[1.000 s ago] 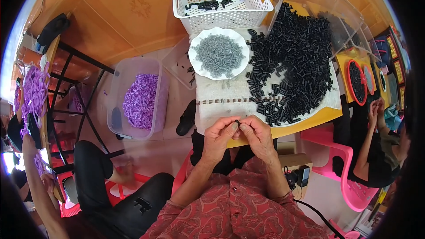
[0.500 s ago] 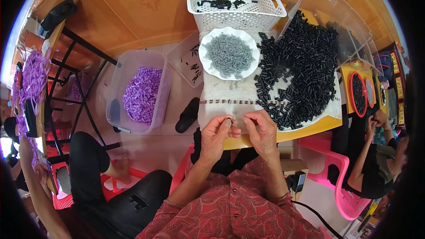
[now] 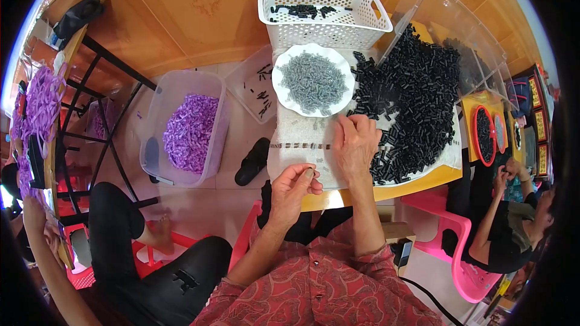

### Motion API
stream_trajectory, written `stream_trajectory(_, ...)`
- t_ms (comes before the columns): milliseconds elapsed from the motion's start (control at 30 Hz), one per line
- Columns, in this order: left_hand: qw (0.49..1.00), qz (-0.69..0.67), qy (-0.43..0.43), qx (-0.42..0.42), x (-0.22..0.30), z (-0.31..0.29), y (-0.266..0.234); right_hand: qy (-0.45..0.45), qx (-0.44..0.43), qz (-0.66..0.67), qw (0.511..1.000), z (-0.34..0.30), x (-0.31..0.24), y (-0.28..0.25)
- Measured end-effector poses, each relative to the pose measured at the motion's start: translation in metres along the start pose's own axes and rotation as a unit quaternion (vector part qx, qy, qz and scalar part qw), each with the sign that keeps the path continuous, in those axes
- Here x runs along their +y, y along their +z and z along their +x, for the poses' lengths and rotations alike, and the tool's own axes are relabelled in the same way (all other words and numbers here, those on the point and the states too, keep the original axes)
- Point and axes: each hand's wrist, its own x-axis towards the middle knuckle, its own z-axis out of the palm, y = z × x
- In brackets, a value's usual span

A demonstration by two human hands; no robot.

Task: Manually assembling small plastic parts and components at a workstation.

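Note:
Above the table's near edge, my left hand (image 3: 295, 189) is closed in a pinch, with a small dark piece just showing at thumb and forefinger. My right hand (image 3: 356, 148) reaches over the white cloth (image 3: 290, 130), fingers curled down and closed, between the plate and the heap of black pieces; its fingertips are hidden. The scalloped white plate (image 3: 281, 98) holds a pile of small clear grey pieces (image 3: 314, 81). To its right spreads a large heap of short black tube-like pieces (image 3: 417, 96). A few small clear pieces lie on the cloth near my right hand.
A white perforated basket (image 3: 326, 35) with some black pieces stands behind the plate. Clear bin (image 3: 465, 15) lies tipped behind the heap. On the left floor are a tub (image 3: 219, 127) of purple pieces and a black shoe (image 3: 252, 162). People sit on both sides.
My right hand has left my left hand and moved forward over the cloth toward the plate and black heap. The left hand keeps its pinch at nearly the same place.

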Motion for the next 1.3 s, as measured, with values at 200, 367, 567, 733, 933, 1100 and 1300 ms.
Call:
stream_trajectory(200, 1.000, -0.013, 0.006, -0.020, 0.001, 0.001, -0.004, 0.019, -0.015, -0.034, 0.999, 0.007, 0.002, 0.012)
stream_trajectory(367, 0.996, -0.025, 0.037, -0.071, 0.005, -0.003, -0.001, 0.018, 0.006, -0.005, 1.000, 0.007, 0.006, 0.015)
stream_trajectory(567, 0.990, -0.040, 0.070, -0.114, 0.005, -0.005, 0.001, 0.037, 0.002, 0.118, 0.992, -0.008, 0.006, -0.006)
stream_trajectory(733, 0.985, -0.090, 0.052, -0.137, 0.006, -0.008, 0.003, 0.206, -0.074, 0.360, 0.907, -0.036, -0.004, -0.040)
stream_trajectory(933, 0.954, -0.263, -0.028, -0.144, 0.004, -0.010, 0.007, 0.253, -0.083, 0.470, 0.841, -0.064, -0.010, -0.062)
stream_trajectory(1100, 0.961, -0.244, -0.024, -0.127, -0.001, -0.009, 0.004, 0.222, -0.088, 0.518, 0.821, -0.073, -0.023, -0.075)
stream_trajectory(1300, 0.960, -0.261, -0.034, -0.097, -0.002, -0.012, 0.009, 0.174, -0.056, 0.509, 0.841, -0.074, -0.030, -0.075)
